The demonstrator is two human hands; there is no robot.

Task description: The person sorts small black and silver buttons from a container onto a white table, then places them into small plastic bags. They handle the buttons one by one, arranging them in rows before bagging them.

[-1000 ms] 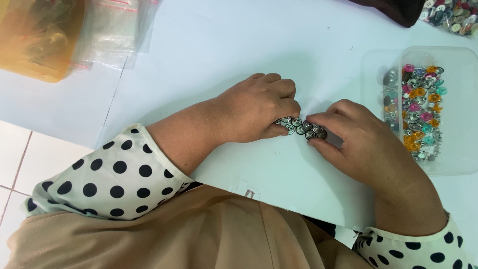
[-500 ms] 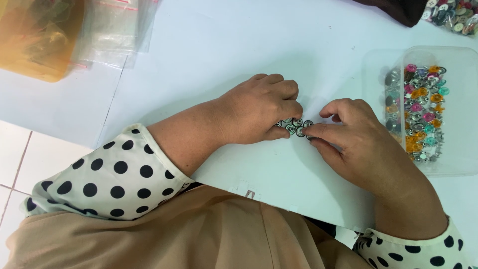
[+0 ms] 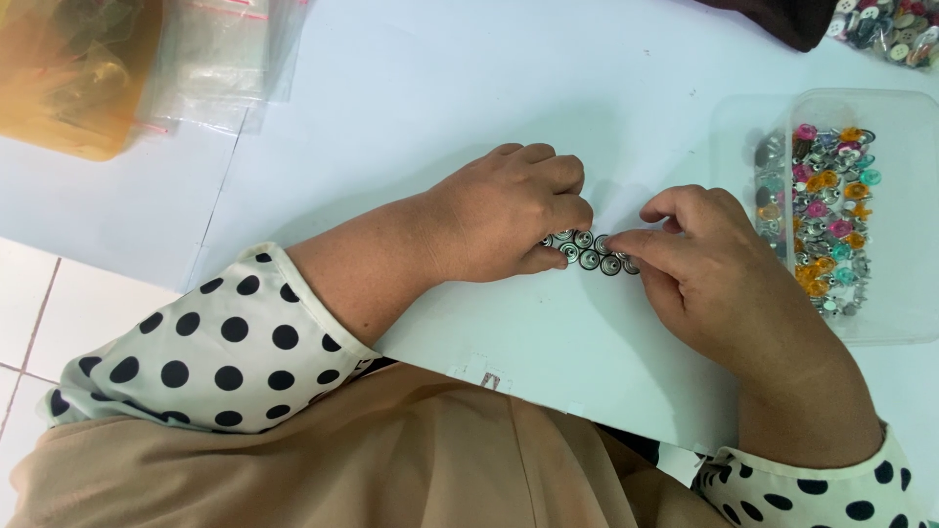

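Two hands on white desk [image 3: 391, 88]. Roughly five or six small round silver metal snap buttons [image 3: 590, 250] visible, ringed, shiny, clustered flat on desk between hands. Left hand [image 3: 509, 220] curled, fingertips pinching cluster's left edge. Right hand [image 3: 714, 279] pinching its right edge. One clear rectangular plastic tray [image 3: 880, 210], right, holding many coloured buttons. Clear plastic bags [image 3: 220, 59] stacked top left.
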